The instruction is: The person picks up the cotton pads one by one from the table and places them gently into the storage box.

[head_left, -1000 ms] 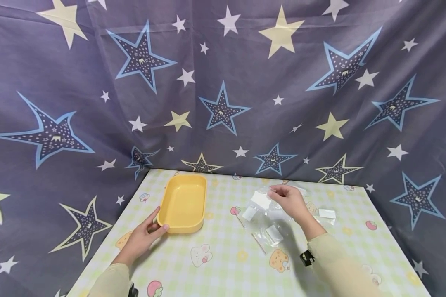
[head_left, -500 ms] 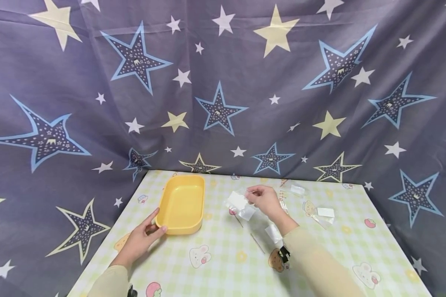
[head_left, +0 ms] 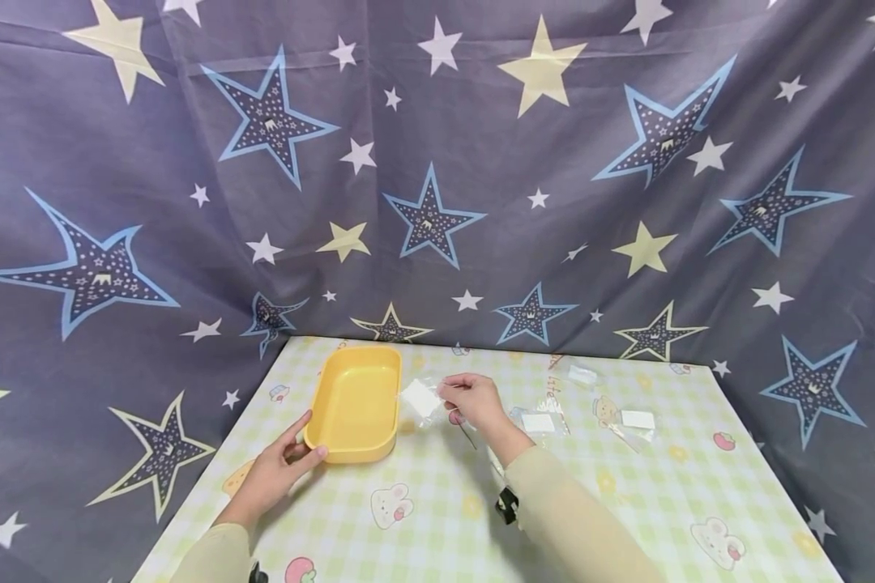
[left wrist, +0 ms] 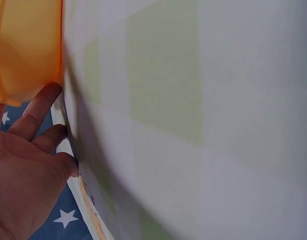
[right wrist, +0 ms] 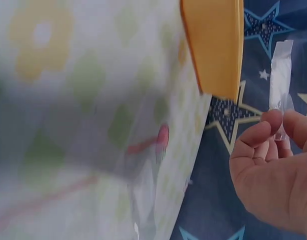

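Above the tray (head_left: 357, 405) the way in is open, but the left hand (head_left: 271, 478) blocks its near left corner and the raised packet (head_left: 421, 398), pinched by the right hand (head_left: 477, 401), hangs just beside its right rim. The near counter (head_left: 423, 546) offers a free lane between the left hand and the right sleeve (head_left: 576, 510), which slants across the route toward the flat packets (head_left: 638, 419) farther right. Behind the far edge, the curtain (head_left: 496, 243) closes off passage like a wall.
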The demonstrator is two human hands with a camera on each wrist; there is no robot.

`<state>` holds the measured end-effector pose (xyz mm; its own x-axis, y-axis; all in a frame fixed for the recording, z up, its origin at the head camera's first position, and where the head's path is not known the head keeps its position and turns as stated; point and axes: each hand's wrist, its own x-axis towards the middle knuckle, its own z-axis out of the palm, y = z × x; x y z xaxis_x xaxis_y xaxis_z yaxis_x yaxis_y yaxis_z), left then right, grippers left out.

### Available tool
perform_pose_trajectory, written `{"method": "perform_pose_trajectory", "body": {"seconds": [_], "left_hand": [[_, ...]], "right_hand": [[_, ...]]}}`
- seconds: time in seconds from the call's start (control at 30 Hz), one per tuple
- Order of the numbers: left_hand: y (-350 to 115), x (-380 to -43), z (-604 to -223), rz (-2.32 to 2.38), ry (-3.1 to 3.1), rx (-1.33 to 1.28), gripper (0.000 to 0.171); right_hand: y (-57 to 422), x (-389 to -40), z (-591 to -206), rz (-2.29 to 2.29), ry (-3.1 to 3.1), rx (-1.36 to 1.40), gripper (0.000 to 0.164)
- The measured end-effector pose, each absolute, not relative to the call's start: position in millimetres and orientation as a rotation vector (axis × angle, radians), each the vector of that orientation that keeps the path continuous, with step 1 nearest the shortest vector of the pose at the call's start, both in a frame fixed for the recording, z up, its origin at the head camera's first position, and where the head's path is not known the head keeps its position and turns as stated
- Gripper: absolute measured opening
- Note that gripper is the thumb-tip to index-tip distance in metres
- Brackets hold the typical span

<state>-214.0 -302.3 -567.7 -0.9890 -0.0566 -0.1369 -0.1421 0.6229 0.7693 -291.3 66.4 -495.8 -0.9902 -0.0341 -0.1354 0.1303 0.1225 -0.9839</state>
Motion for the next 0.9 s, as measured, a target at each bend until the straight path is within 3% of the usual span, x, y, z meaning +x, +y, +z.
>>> {"method": "perform_pose_trajectory", "body": {"seconds": [0.47, 0.73, 0.9], "left_hand": [[-302.8, -215.2, -568.9, 1.319, 2.730, -0.173, 0.099], [-300.6, -216.0, -568.8, 1.302, 2.735, -0.187, 0.100], [-300.4, -214.6, -568.2, 1.293, 2.733, -0.202, 0.101]], "right_hand": [[5.1, -284.5, -502.9, -1.995, 2.224, 0.151, 0.025], [-5.6, -280.3, -505.2, -2.006, 2.064, -0.082, 0.057], [-3.4, -277.2, -508.2, -2.052, 2.045, -0.057, 0.057]]}}
